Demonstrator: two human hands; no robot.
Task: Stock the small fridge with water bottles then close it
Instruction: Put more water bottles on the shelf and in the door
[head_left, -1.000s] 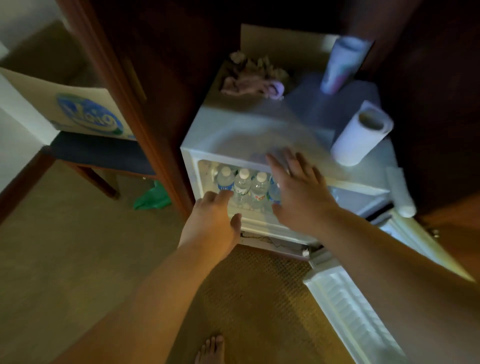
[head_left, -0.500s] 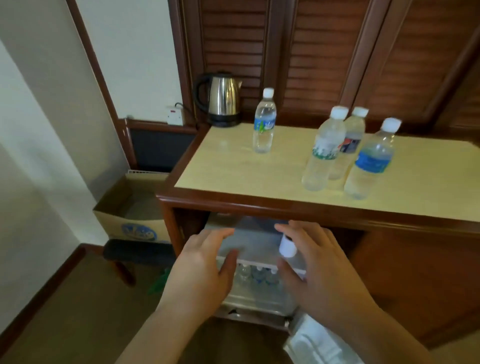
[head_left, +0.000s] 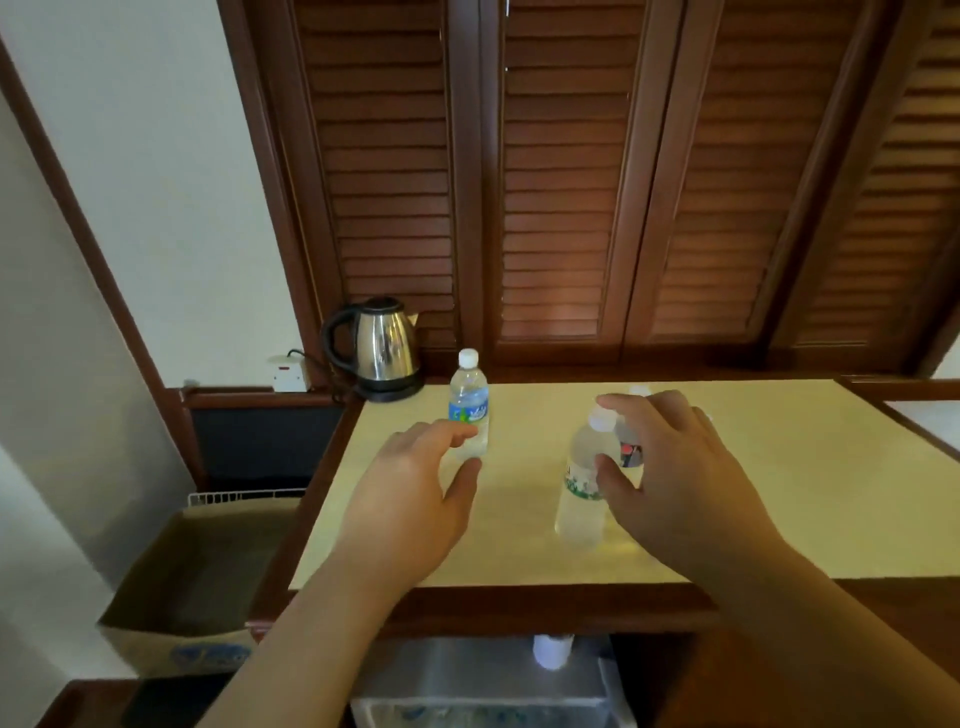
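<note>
Bottles stand upright on the pale-topped table (head_left: 727, 493) in the head view, the only view there is. A blue-labelled bottle (head_left: 468, 402) is near the kettle (head_left: 382, 345) at the back left. A green-labelled bottle (head_left: 584, 483) is nearer the front edge, with a red-labelled bottle (head_left: 629, 447) just behind it and mostly hidden by the right hand (head_left: 680, 483). Whether more bottles are behind that hand I cannot tell.

The left hand (head_left: 415, 493) reaches toward the blue-labelled bottle with a wide, empty grip, its fingertips just short of the lower body or barely overlapping it; contact is unclear. The right hand is also spread wide and holds nothing, thumb by the green-labelled bottle's waist and fingers arched above the caps.

All three look full and capped, so I judge each to have real weight for its size and to be top-heavy if knocked at the neck. The thin clear plastic should give a little under squeeze and may be slick. The best hold is probably round the labelled mid-body, not the cap.

Below the table edge, the fridge (head_left: 493, 691) shows only its top, with a white roll (head_left: 553, 649) on it.
</note>
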